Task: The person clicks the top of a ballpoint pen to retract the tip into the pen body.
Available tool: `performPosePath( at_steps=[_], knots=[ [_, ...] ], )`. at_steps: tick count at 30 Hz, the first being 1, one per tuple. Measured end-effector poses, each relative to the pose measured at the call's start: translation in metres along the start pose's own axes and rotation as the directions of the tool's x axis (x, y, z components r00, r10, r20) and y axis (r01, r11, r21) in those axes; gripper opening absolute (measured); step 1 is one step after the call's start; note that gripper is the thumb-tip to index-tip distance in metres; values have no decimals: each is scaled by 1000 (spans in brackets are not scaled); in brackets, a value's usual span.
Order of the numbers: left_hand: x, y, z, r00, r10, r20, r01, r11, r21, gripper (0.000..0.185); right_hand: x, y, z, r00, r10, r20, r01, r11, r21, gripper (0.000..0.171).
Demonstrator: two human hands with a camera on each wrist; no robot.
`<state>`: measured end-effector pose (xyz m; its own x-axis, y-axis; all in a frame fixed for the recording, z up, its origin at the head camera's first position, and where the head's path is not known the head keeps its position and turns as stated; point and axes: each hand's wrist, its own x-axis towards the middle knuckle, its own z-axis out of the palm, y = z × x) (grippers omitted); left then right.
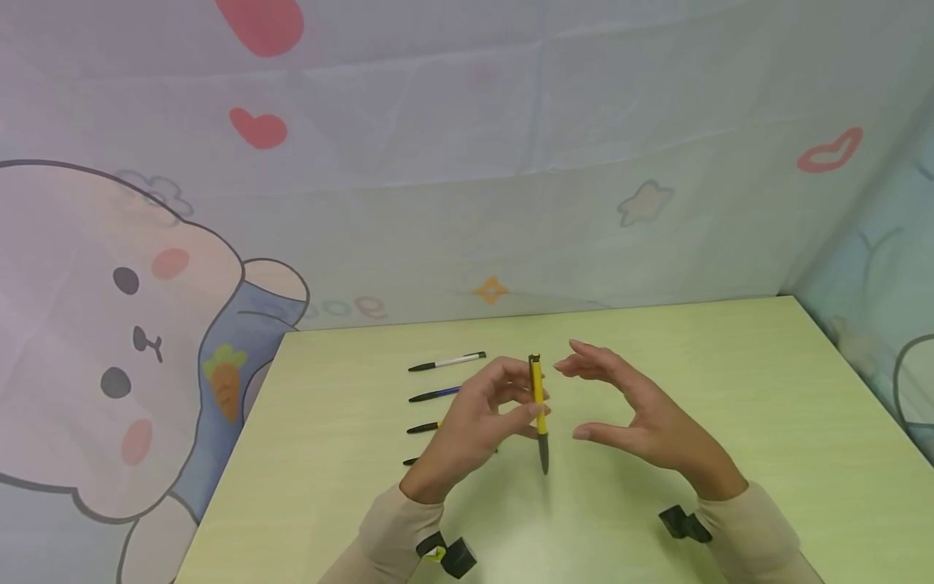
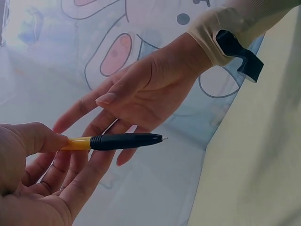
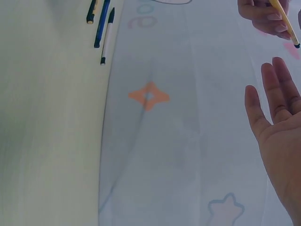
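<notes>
A yellow ballpoint pen (image 1: 538, 380) with a black grip section stands nearly upright above the table, its writing tip downward. My left hand (image 1: 473, 422) pinches it between thumb and fingers. In the left wrist view, the tip protrudes from the black end of the pen (image 2: 127, 141). To the right of the pen, my right hand (image 1: 649, 410) is raised with thumb and fingers spread apart, touching nothing. The right wrist view shows a gap between the right hand (image 3: 282, 141) and the pen (image 3: 284, 19).
Left of my hands, several pens lie in a column on the pale table (image 1: 766, 389): a white pen (image 1: 452, 361), a blue pen (image 1: 438, 394) and others partly hidden by my left hand and wrist. A printed cloth backdrop (image 1: 452, 162) rises behind the table's back edge.
</notes>
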<state>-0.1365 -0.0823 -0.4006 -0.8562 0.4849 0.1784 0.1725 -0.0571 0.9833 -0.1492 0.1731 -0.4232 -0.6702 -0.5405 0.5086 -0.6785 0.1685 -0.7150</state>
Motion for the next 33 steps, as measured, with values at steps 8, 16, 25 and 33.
performPosePath(
  at_steps=[8,16,25,33],
  knots=[
    [1,3,3,1000,15,8,-15,1000,-4,32,8,-1,3,999,-39,4,39,999,2,99],
    [2,5,4,1000,23,13,-23,1000,8,32,14,-1,7,997,-70,20,70,998,4,104],
    [3,5,6,1000,17,24,-18,999,39,32,19,-3,11,995,-90,41,92,995,-29,101],
    [3,6,5,999,26,21,-27,999,31,33,21,-2,13,994,-106,39,108,994,-35,101]
  ],
)
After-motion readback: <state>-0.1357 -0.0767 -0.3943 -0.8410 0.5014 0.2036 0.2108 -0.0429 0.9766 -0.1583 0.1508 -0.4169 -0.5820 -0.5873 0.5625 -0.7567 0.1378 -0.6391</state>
